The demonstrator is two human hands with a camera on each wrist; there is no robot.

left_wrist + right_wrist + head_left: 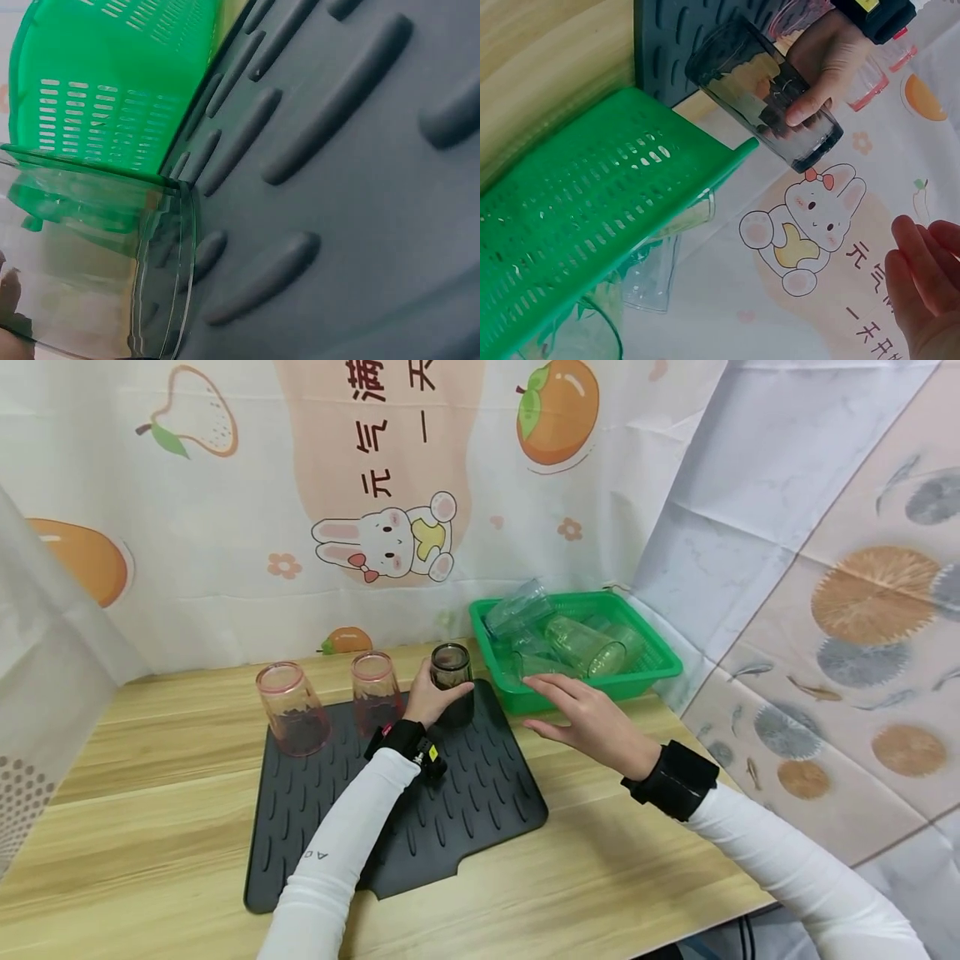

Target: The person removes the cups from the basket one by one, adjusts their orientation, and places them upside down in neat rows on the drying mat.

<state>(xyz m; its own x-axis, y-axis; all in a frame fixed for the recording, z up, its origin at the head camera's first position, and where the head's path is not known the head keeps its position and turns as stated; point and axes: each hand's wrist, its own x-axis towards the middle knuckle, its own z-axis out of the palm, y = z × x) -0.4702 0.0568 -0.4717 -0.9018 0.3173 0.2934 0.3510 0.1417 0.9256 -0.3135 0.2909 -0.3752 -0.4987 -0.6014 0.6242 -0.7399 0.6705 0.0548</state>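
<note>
My left hand (432, 697) grips a dark grey glass tumbler (452, 667) over the back right part of a black ridged drying mat (480, 777). In the right wrist view, the left thumb lies along the side of this tumbler (761, 94). Two pink tumblers stand on the mat: one (294, 710) at its back left corner, another (375, 689) just left of my left hand. My right hand (588, 722) holds nothing, its fingers extended in front of the green basket (517, 697). The left wrist view shows the tumbler's rim (184, 262) close to the mat.
Several clear and yellowish-green glasses (581, 643) lie in the green basket at the back right, one bluish glass (520, 607) leaning on its rim. A wooden table (600, 827) carries everything. A printed curtain (225, 560) hangs behind, another (862, 677) on the right.
</note>
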